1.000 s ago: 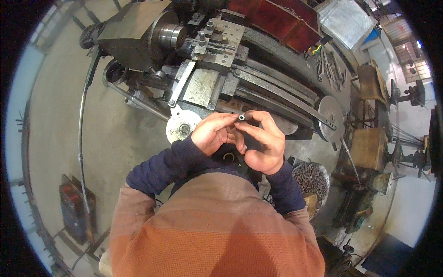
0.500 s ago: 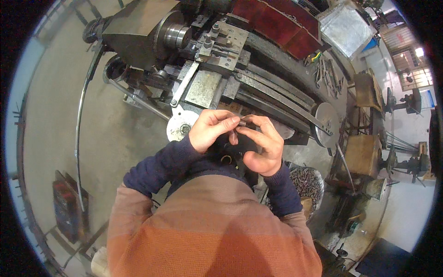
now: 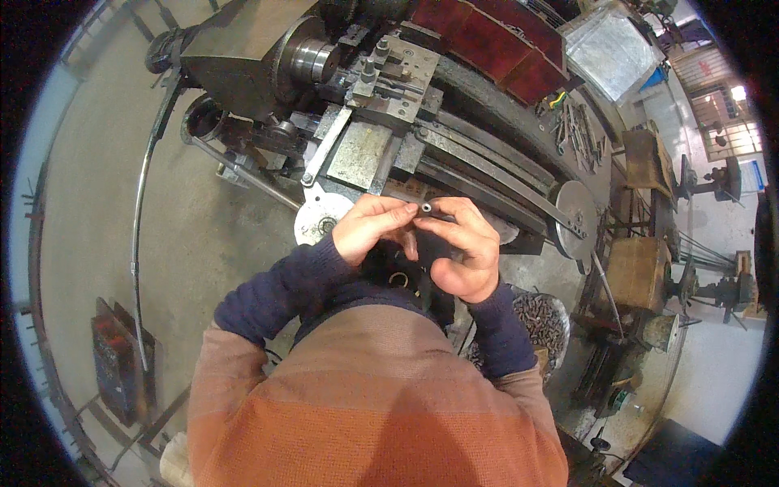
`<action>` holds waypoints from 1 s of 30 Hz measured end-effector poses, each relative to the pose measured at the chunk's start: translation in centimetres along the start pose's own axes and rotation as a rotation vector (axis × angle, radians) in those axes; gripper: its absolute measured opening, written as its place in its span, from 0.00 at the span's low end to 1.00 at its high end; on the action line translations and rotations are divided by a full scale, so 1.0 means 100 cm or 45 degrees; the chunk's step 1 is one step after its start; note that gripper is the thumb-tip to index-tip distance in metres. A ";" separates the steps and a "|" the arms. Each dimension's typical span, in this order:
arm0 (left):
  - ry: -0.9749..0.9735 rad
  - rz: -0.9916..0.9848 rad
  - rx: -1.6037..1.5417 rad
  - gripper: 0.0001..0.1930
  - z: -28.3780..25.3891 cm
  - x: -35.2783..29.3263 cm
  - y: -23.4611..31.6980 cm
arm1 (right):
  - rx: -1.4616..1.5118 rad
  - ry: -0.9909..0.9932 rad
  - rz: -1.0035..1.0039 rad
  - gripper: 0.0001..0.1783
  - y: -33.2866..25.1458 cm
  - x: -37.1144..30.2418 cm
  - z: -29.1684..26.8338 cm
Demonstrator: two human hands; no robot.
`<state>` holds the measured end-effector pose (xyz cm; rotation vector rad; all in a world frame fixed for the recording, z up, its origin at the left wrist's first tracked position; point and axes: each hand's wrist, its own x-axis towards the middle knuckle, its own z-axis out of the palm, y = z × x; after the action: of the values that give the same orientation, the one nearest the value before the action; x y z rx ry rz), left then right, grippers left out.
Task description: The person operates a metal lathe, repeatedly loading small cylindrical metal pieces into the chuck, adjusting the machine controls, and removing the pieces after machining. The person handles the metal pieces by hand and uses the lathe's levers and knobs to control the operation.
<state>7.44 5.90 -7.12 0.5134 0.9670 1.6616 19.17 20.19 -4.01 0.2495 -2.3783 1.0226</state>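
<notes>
A small metal bushing (image 3: 427, 209) with a round hole in its end sits between the fingertips of both my hands. My left hand (image 3: 375, 227) pinches it from the left with thumb and forefinger. From the right, the fingers of my right hand (image 3: 466, 247) close on the same piece, its thumb side toward me. Both hands are held in front of the lathe carriage (image 3: 357, 154), above my lap. Near my left wrist is the white round handwheel (image 3: 312, 221). Most of the bushing's length is hidden by fingers.
The lathe chuck (image 3: 312, 61) is at the upper left, beside the tool post (image 3: 369, 73). A second handwheel (image 3: 572, 217) stands to the right. Wrenches (image 3: 578, 134) lie on the bench behind it. A container of metal pieces (image 3: 542, 325) is by my right elbow.
The bushing has turned between my fingers, so its holed end now faces up toward me. Both hands stay in nearly the same place.
</notes>
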 end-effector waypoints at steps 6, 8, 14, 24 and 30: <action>0.112 0.262 0.721 0.13 0.006 -0.004 0.018 | -0.304 -0.235 -0.074 0.24 -0.013 0.018 -0.007; 0.138 0.239 0.678 0.12 0.006 -0.003 0.019 | -0.316 -0.257 -0.077 0.25 -0.016 0.022 -0.006; 0.030 0.066 -0.174 0.16 -0.005 -0.001 0.010 | -0.108 -0.117 -0.101 0.27 -0.018 0.025 -0.001; -0.099 -0.025 -0.576 0.20 -0.003 -0.007 -0.008 | -0.086 0.080 -0.129 0.26 -0.017 0.023 0.016; -0.060 -0.020 -0.524 0.21 -0.007 -0.008 -0.008 | -0.085 0.023 -0.141 0.25 -0.013 0.024 0.016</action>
<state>7.64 4.94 -8.08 0.2645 0.5691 1.7661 17.00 18.18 -2.82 0.3419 -2.3496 0.8888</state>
